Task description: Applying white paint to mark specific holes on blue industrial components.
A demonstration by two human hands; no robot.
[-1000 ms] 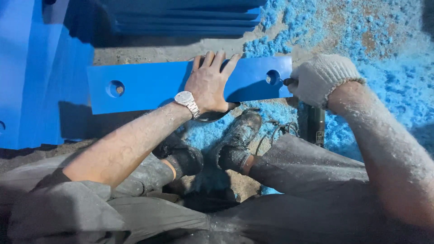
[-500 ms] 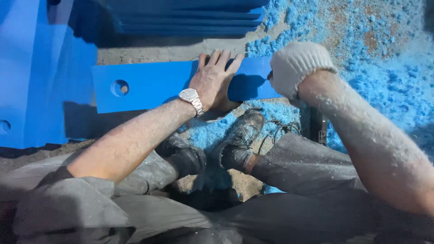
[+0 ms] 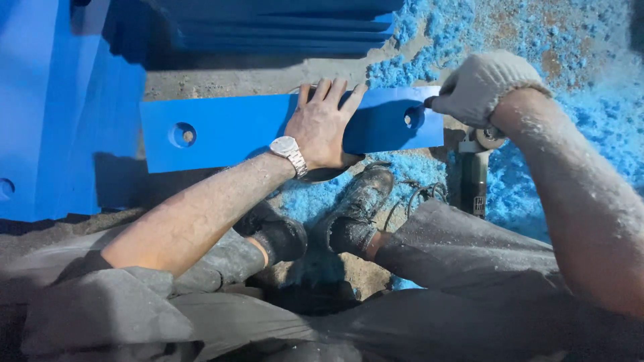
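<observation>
The blue plate (image 3: 228, 131), a long flat strip with a round hole near each end, lies flat on the ground in front of the seated person, running left to right. The left hand (image 3: 322, 127) is bare, with a silver watch (image 3: 288, 151) at the wrist; it rests palm down on the plate right of centre, fingers spread and flat, pressing rather than grasping. The right hand (image 3: 479, 87) wears a pale knit glove and is clenched at the plate's right end, just beside the right hole (image 3: 410, 119); a small dark tip shows at the fist near the plate's upper right corner, but what it grips cannot be made out. An angle grinder (image 3: 475, 171) lies on the ground just off the plate's right end, below the right wrist, touched by neither hand. Blue shavings (image 3: 577, 80) cover the ground to the right and under the plate's lower edge. A large blue block (image 3: 60, 107) stands at left, and stacked blue plates (image 3: 282, 27) lie beyond. The person's boots (image 3: 355, 208) sit just below the plate, soles towards it.
</observation>
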